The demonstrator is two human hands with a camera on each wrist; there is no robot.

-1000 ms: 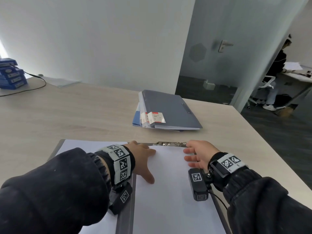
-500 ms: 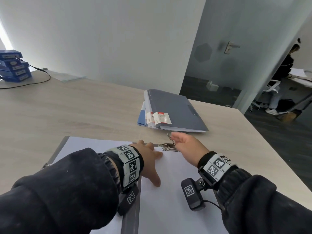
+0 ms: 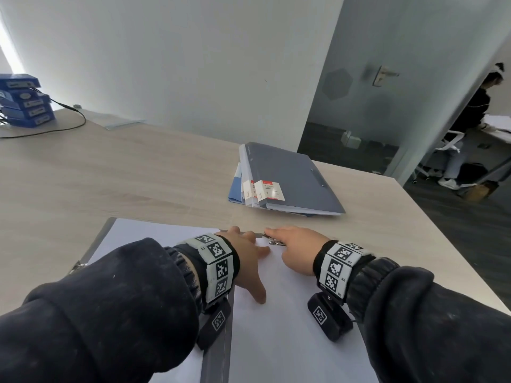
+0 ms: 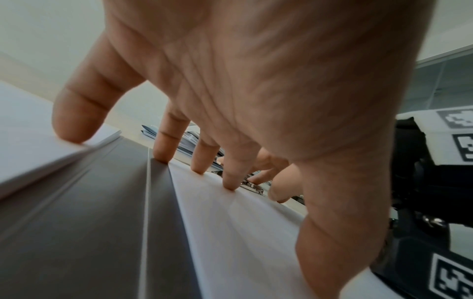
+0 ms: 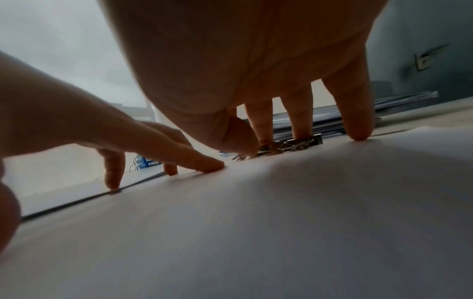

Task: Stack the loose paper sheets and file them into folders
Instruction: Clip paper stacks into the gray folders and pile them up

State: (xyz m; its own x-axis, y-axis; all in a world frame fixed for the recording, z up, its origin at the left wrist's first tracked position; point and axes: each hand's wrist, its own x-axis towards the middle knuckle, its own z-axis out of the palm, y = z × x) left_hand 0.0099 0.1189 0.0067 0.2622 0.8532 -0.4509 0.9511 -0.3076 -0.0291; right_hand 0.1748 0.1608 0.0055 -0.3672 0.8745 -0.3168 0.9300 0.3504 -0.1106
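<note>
An open grey folder lies in front of me with white sheets on both halves: a left stack and a right stack. My left hand presses flat on the right stack near the spine, fingers spread and straight. My right hand sits at the stack's top edge. Its thumb and first fingers pinch the metal clip, which lies low against the paper, and one finger rests on the sheet. A pile of closed grey and blue folders lies beyond.
Stacked blue boxes with a black cable stand at the far left, and a clear sleeve lies by the wall. The table's right edge drops to dark floor. A person sits at another desk past the glass door.
Half a second ago my right hand held the clip's lever raised; now the clip lies down on the paper. My left hand has stayed pressing on the sheets.
</note>
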